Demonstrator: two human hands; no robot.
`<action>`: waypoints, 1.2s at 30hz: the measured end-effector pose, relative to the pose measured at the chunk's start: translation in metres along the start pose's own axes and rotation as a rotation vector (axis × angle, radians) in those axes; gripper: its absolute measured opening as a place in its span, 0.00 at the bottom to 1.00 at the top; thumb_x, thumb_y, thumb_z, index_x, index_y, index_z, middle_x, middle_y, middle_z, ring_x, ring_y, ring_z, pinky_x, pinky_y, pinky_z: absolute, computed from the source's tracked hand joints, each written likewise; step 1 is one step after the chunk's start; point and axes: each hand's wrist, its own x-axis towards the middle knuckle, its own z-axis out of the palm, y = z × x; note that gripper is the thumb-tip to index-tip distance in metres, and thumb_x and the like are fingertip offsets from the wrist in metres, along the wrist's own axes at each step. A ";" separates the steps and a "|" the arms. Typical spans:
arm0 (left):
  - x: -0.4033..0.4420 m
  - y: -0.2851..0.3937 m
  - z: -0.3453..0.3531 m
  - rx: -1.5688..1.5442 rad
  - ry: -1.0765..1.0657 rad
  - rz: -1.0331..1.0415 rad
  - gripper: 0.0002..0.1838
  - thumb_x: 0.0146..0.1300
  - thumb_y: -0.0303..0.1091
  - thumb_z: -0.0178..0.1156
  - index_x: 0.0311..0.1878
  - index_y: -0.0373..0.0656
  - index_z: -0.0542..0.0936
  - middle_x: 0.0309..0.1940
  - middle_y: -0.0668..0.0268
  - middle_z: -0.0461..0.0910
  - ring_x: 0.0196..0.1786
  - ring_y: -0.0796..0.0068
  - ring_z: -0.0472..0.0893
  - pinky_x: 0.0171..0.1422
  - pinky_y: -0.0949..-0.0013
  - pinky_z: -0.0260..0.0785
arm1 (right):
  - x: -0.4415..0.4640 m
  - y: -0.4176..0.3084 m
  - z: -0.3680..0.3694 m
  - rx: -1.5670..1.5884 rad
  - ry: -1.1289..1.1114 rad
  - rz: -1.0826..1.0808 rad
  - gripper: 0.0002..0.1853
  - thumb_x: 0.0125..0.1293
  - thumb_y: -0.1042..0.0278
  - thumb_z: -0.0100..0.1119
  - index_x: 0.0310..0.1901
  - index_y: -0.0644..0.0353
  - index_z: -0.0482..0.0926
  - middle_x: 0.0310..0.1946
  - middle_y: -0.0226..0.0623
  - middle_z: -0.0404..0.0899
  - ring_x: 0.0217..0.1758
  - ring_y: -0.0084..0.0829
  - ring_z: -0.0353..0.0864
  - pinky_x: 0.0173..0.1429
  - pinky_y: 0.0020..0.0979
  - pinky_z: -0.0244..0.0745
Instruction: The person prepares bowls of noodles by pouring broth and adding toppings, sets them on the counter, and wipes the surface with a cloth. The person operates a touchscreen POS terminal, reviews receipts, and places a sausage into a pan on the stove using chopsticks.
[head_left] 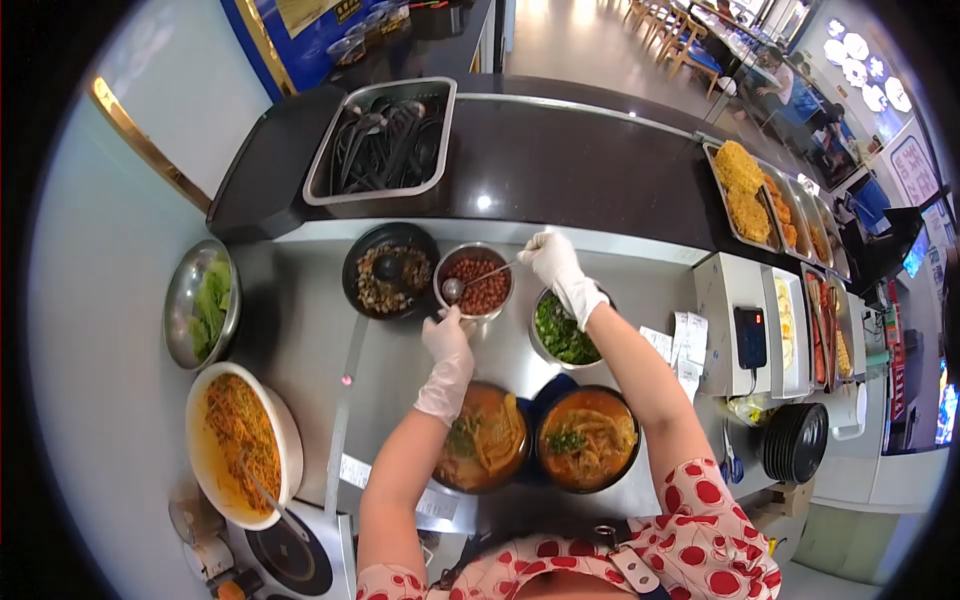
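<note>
My right hand, in a white glove, is closed on the handle of a metal spoon. The spoon's round head is over a steel bowl of reddish-brown peanuts. My left hand, also gloved, has its fingers closed at the near left rim of that bowl. Below my right wrist stands a bowl of chopped greens. Closer to me are two dark bowls of noodle soup, the left one partly behind my left forearm and the right one topped with greens.
Left of the peanuts sits a black bowl of chopped topping. Lettuce and a white tub of shredded vegetables stand farther left. A steel tray of black ladles is on the ledge. Food trays and stacked black plates are right.
</note>
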 end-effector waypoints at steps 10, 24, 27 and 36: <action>-0.005 -0.001 -0.028 0.011 -0.150 -0.023 0.09 0.61 0.27 0.61 0.42 0.40 0.72 0.34 0.66 0.77 0.31 0.75 0.79 0.35 0.72 0.73 | -0.070 -0.023 0.012 0.200 0.042 -0.466 0.09 0.65 0.67 0.57 0.40 0.64 0.82 0.34 0.43 0.82 0.38 0.39 0.81 0.47 0.34 0.75; -0.018 0.019 -0.100 0.300 -0.384 -0.050 0.08 0.62 0.30 0.62 0.39 0.40 0.74 0.29 0.68 0.78 0.28 0.80 0.79 0.34 0.77 0.73 | -0.132 0.010 0.047 0.707 -0.092 0.165 0.13 0.72 0.65 0.52 0.36 0.66 0.80 0.21 0.29 0.78 0.20 0.17 0.70 0.27 0.20 0.66; -0.018 0.019 -0.102 0.310 -0.383 -0.051 0.08 0.62 0.30 0.62 0.39 0.40 0.74 0.29 0.67 0.78 0.29 0.78 0.79 0.34 0.75 0.74 | -0.128 0.013 0.042 0.768 -0.089 0.201 0.12 0.72 0.66 0.51 0.35 0.64 0.80 0.20 0.28 0.77 0.19 0.17 0.70 0.26 0.20 0.67; -0.016 0.021 -0.108 0.338 -0.372 -0.035 0.10 0.64 0.34 0.61 0.43 0.39 0.74 0.32 0.67 0.79 0.32 0.77 0.80 0.38 0.74 0.73 | -0.137 -0.001 0.008 0.787 -0.080 0.134 0.12 0.73 0.65 0.51 0.36 0.63 0.80 0.20 0.27 0.76 0.19 0.15 0.68 0.24 0.19 0.63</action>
